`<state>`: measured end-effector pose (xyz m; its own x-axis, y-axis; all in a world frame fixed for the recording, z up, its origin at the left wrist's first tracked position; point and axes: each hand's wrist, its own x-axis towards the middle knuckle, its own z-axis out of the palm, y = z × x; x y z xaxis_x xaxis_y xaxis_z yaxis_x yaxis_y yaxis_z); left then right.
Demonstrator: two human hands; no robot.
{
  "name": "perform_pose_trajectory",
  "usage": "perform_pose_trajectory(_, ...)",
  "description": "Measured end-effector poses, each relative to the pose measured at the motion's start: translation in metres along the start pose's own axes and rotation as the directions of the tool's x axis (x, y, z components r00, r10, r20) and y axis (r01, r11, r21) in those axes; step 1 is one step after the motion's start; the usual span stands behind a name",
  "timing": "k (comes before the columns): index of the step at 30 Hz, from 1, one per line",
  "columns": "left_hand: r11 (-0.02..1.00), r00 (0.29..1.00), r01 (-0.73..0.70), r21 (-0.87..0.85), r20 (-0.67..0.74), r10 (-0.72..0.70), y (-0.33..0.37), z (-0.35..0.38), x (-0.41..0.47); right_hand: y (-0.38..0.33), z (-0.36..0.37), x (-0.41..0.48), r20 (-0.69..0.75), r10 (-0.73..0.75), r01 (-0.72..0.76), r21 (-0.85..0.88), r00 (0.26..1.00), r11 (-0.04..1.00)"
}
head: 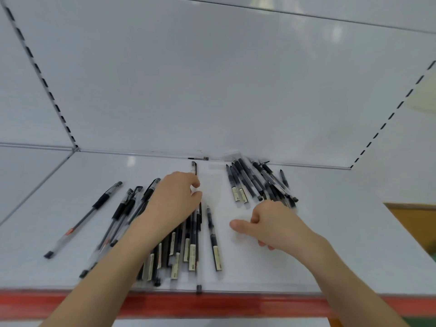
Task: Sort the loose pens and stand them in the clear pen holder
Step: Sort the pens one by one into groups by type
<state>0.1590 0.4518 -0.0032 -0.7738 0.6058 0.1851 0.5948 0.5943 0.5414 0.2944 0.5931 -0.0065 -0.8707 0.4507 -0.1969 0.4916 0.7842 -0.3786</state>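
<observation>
The left hand (174,199) lies knuckles-up on a heap of pens, its forefinger and thumb curled and pinching a black gel pen (194,169) whose capped end points to 12 o'clock. The right hand (276,225) hovers low over the white shelf (342,232), thumb stuck out toward 9 o'clock and the other fingers curled under. Its fingertips are blurred, so I cannot tell whether it grips anything.

Under the left hand and forearm, toward 6 o'clock, lies a pile of labelled pens (186,251), dark barrels with cream stickers, roughly parallel. A single labelled pen (213,239) lies between the two hands, apart from the pile. At 9 o'clock of the left hand a fan of clear-barrelled pens (122,208) with black grips spreads out, the outermost pen (85,218) well apart from the rest. At 12 o'clock of the right hand a second cluster of black pens (257,182) lies heaped near the back wall.

The shelf has a red front strip (188,305) and a clear lip along its edge. A plain white back panel (212,90) rises behind it, flanked by slotted uprights (42,76). A yellow-brown surface (415,223) shows at 3 o'clock.
</observation>
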Motion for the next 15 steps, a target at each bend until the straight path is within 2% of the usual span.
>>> perform_pose_trajectory(4, 0.999, 0.999, -0.017, 0.051, 0.028, 0.016, -0.003, 0.002, -0.001, 0.001, 0.000, 0.004, 0.044, 0.014, -0.016, 0.033, 0.999, 0.999)
perform_pose_trajectory(6, 0.999, 0.999, -0.021, 0.039, 0.032, 0.020, -0.003, 0.003, 0.000, 0.002, -0.001, 0.004, 0.034, 0.012, -0.015, 0.104, 0.999, 0.994)
perform_pose_trajectory(11, 0.999, 0.998, -0.053, 0.010, 0.028, 0.053, 0.010, 0.006, 0.023, 0.007, -0.012, 0.004, -0.130, 0.038, 0.020, 0.418, 0.991, 0.908)
perform_pose_trajectory(15, 0.996, 0.992, -0.091, 0.023, 0.086, 0.089, 0.023, 0.020, 0.053, 0.012, -0.020, 0.004, -0.269, 0.073, 0.093, 0.556, 0.960, 0.826)
